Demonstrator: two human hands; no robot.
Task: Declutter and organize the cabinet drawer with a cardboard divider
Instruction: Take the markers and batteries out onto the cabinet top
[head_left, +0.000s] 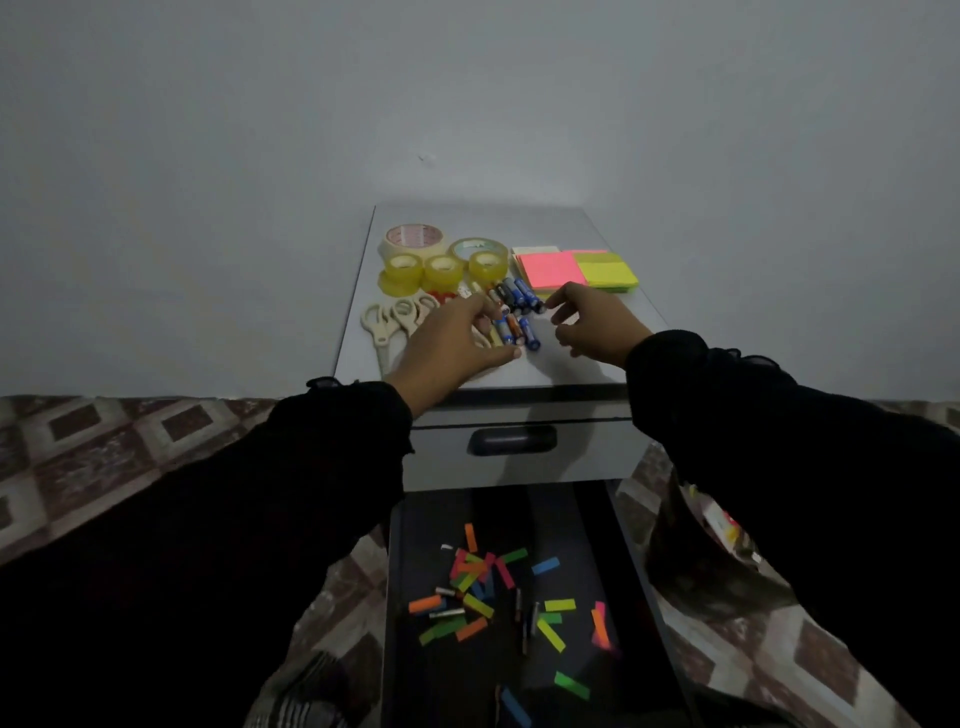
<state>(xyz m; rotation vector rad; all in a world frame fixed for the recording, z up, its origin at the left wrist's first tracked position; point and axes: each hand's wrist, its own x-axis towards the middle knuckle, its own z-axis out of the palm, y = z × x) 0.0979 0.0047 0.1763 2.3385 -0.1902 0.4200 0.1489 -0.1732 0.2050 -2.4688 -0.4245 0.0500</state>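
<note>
Drawer (415, 649), lower centre of frame: pulled out, dark inside, holds loose coloured tabs (470, 574) scattered mid-floor, plus a few thin dark/metal sticks among them, too dim to identify. No divider visible in it. Drawer above (582, 452) closed, dark handle centre.

Cabinet top (587, 364), centre frame: batteries (511, 312) in a loose cluster at mid-top. Left hand (457, 338) over the cluster's left side, fingers bent down among the batteries, thumb stretched along the near edge; whether it actually holds any, cannot tell. Right hand (592, 325) just right of the cluster, fingers loosely curled, nothing seen in it, index tip near the far batteries.

Tape rolls (441, 257) grouped upper left of top: two pale large, three small yellow. Scissors (387, 319), cream handles, left edge, partly under left hand. Sticky notes (576, 267), pink and yellow pads, upper right of top, behind right hand.

Both sleeves black. Patterned floor (104, 441) either side; grey wall (467, 104) behind.
</note>
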